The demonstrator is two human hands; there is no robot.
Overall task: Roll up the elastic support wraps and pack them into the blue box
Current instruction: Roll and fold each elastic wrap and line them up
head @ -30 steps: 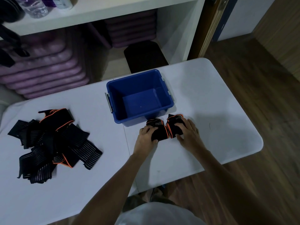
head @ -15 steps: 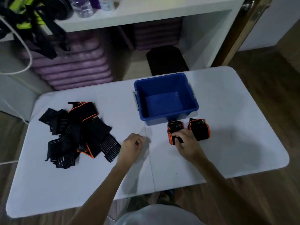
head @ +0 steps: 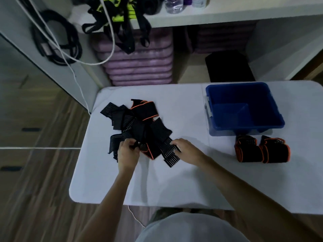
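Note:
A loose pile of black elastic wraps with orange trim [head: 138, 126] lies on the left part of the white table [head: 174, 186]. My left hand [head: 127, 154] grips a wrap at the near edge of that pile. My right hand [head: 187, 151] touches the striped end of a wrap on the pile's right side, fingers curled over it. The blue box [head: 244, 109] stands at the back right with nothing inside. Two rolled wraps [head: 262, 149] lie side by side on the table just in front of the box.
Behind the table a white shelf unit [head: 227, 14] holds stacked purple mats [head: 139, 65], a black block [head: 229, 67], bottles and hanging black and yellow straps [head: 122, 18]. A white cable [head: 76, 75] runs down at the left. Wooden floor surrounds the table.
Both hands left the two rolled wraps by the box and moved left to the loose pile. The left hand now grips a wrap there. The view turned left.

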